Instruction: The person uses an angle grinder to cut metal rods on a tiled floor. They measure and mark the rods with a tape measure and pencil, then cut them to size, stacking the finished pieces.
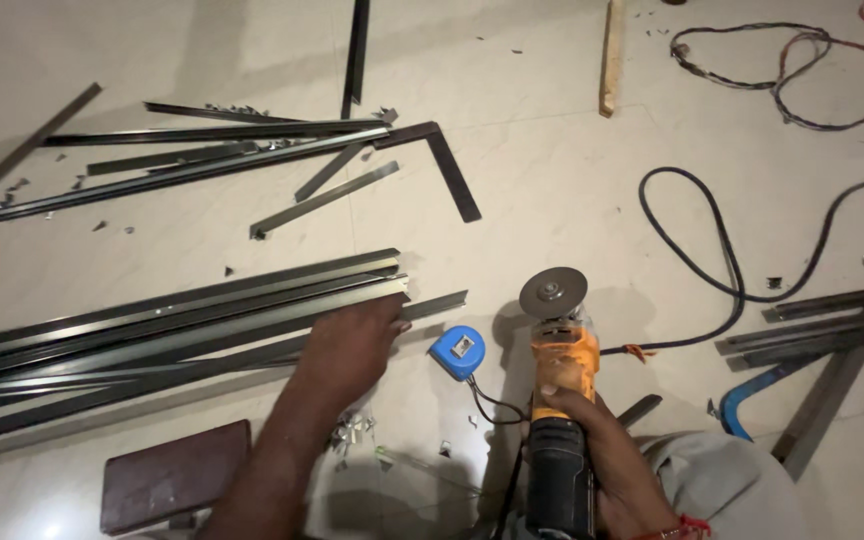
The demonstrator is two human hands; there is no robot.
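My left hand (347, 345) presses flat on the metal strips (172, 320), which run left; my right hand (592, 430) grips the grinder (557, 400), disc pointing far.

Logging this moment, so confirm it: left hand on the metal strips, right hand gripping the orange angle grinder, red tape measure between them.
One slip: the tape measure is blue, as the head view shows. The left hand does rest on the metal strips, and the right hand grips the orange angle grinder.

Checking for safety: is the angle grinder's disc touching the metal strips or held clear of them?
Held clear. The right hand holds the angle grinder, its disc apart from the metal strips under the left hand.
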